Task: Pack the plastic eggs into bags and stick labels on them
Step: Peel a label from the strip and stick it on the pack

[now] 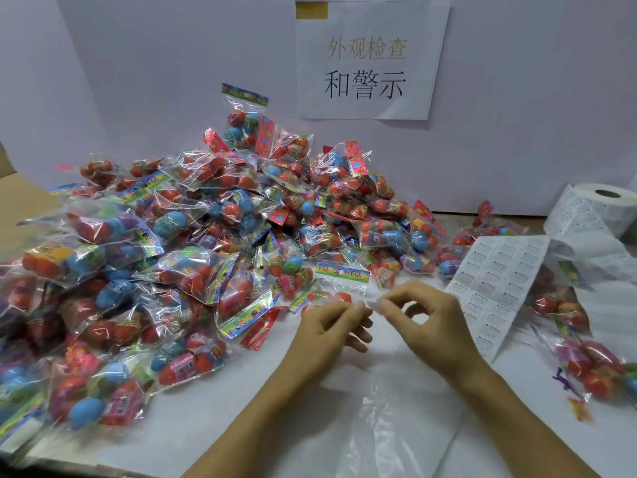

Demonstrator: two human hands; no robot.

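Observation:
A large heap of clear bags of plastic eggs covers the left and middle of the white table. My left hand and my right hand meet at the table's middle, both pinching a small pale label between thumb and fingertips. Just behind the hands lies one bag of red eggs with a colourful header. A sheet of printed labels trails from a roll at the right. A clear empty plastic bag lies flat between my forearms.
Several more filled egg bags lie at the right edge, past the label sheet. A white wall with a paper sign stands behind the table. A brown cardboard surface shows at the far left.

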